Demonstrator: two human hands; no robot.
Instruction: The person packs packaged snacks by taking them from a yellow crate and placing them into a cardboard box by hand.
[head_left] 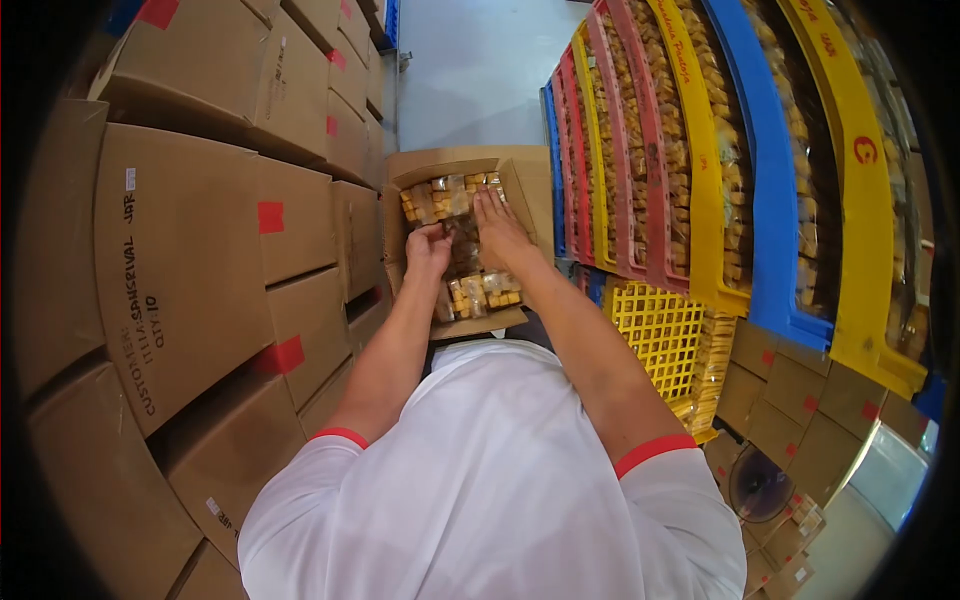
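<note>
An open cardboard box [540, 195] stands in front of my body, with clear-wrapped packs of small golden-brown pieces inside. One group of packs [438, 200] lies at the far end of the box and another group [484, 294] at the near end. Over the box's left half, my left hand [429, 250] has its fingers curled together; whatever they may hold is hidden. Stretched out flat, the fingers of my right hand [502, 230] rest against the packs at the right side. Between the hands, darker see-through wrapping [463, 248] shows.
Sealed cardboard cartons [190, 240] with red tape are stacked along the left. Red, yellow and blue crates [765, 200] full of packs tower on the right, above a yellow lattice crate [655, 335]. More cartons [800, 400] and a round fan-like object [760, 485] stand lower right.
</note>
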